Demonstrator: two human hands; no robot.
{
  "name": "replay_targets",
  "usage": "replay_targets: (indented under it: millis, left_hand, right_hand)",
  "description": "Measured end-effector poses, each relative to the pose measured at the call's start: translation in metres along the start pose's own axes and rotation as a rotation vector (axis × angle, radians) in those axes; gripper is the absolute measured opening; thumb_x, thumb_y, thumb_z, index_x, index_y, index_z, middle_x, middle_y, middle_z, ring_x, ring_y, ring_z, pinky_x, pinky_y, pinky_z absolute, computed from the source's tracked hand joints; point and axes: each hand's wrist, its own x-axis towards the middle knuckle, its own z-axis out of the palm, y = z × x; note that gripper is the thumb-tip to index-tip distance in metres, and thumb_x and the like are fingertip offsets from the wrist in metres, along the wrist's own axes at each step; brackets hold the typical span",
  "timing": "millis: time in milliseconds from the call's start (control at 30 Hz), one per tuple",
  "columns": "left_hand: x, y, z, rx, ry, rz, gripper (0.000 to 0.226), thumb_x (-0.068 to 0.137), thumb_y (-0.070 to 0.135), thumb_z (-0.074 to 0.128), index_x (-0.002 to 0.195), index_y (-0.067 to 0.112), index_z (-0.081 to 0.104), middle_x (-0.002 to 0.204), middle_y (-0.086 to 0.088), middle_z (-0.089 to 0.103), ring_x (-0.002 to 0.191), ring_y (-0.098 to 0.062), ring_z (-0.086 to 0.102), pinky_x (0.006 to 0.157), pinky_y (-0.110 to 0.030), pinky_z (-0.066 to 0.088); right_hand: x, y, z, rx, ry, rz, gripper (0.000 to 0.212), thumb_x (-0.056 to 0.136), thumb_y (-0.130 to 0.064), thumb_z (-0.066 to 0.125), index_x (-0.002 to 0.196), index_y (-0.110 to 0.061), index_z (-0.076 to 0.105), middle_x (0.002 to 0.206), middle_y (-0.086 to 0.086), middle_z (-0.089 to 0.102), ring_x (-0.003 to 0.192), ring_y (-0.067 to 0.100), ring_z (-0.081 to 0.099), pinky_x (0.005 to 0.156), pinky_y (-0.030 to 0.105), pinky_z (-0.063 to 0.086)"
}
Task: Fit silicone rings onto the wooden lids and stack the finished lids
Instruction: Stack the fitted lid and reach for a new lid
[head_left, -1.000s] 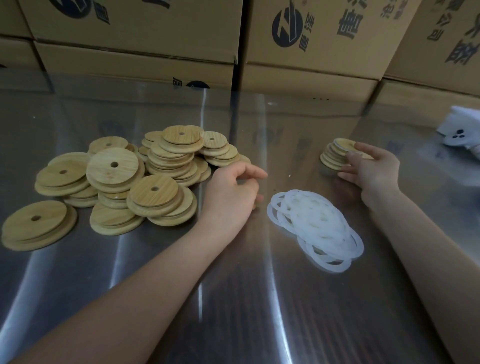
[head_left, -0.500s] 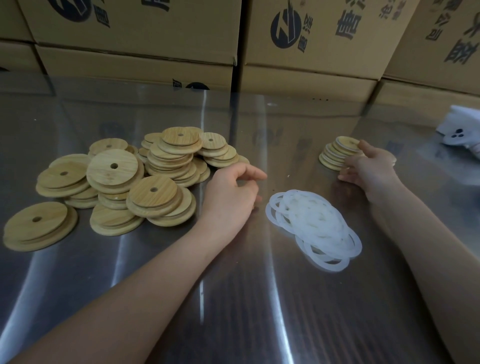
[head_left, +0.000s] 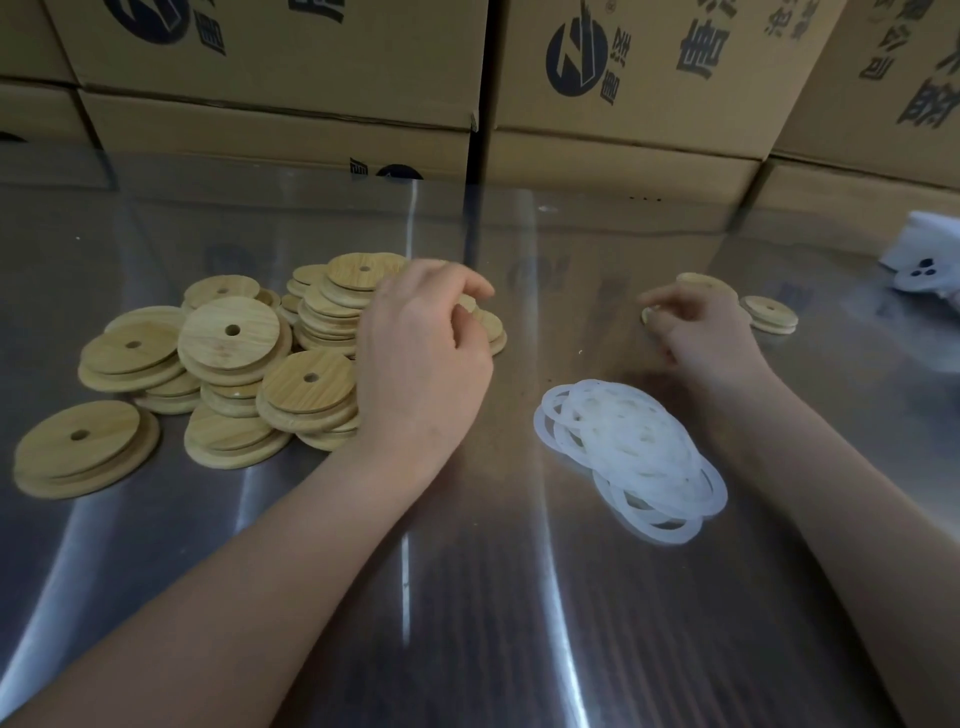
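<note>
A loose pile of round wooden lids (head_left: 234, 358) with centre holes lies on the left of the steel table (head_left: 467, 597). My left hand (head_left: 421, 358) is over the pile's right edge with its fingers curled down onto a lid there; whether it grips that lid is hidden. A heap of white silicone rings (head_left: 628, 457) lies at centre right. Behind it, my right hand (head_left: 706, 338) curls its fingers round the small stack of finished lids (head_left: 704, 283). A couple more lids (head_left: 771, 312) sit just to its right.
Stacked cardboard boxes (head_left: 623, 93) wall off the back of the table. A white object with dark dots (head_left: 924, 260) lies at the far right edge. Bare steel stretches toward me between my forearms.
My left hand has lifted off the table and moved up and left onto the lid pile. My right hand has closed over the finished stack, and a couple of lids now sit apart to its right.
</note>
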Motion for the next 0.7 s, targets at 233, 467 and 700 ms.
replay_targets:
  millis: [233, 467, 700]
  left_hand:
    - [0.014, -0.011, -0.017, 0.323, 0.042, -0.034, 0.03, 0.085, 0.01, 0.058, 0.113, 0.018, 0.064, 0.124, -0.004, 0.057, 0.126, -0.028, 0.046, 0.107, -0.049, 0.032]
    - [0.02, -0.023, -0.018, 0.547, -0.158, -0.16, 0.046, 0.091, 0.024, 0.054, 0.137, 0.022, 0.051, 0.149, -0.011, 0.042, 0.143, -0.035, 0.028, 0.113, -0.062, 0.022]
    - [0.019, -0.023, -0.019, 0.588, -0.199, -0.152, 0.046, 0.091, 0.023, 0.056, 0.137, 0.017, 0.05, 0.147, -0.013, 0.043, 0.137, -0.039, 0.036, 0.108, -0.058, 0.033]
  right_hand:
    - [-0.019, -0.024, 0.004, -0.075, -0.29, -0.126, 0.012, 0.093, -0.015, 0.063, 0.097, -0.017, 0.074, 0.085, 0.001, 0.07, 0.076, 0.01, 0.06, 0.077, 0.025, 0.049]
    - [-0.026, -0.033, -0.001, -0.089, -0.501, -0.066, 0.022, 0.09, -0.007, 0.06, 0.09, -0.02, 0.078, 0.091, -0.001, 0.074, 0.085, 0.011, 0.068, 0.075, 0.02, 0.055]
    - [-0.03, -0.037, -0.003, -0.081, -0.602, -0.089, 0.025, 0.085, 0.001, 0.06, 0.08, -0.016, 0.078, 0.085, -0.016, 0.066, 0.076, 0.003, 0.064, 0.064, 0.013, 0.048]
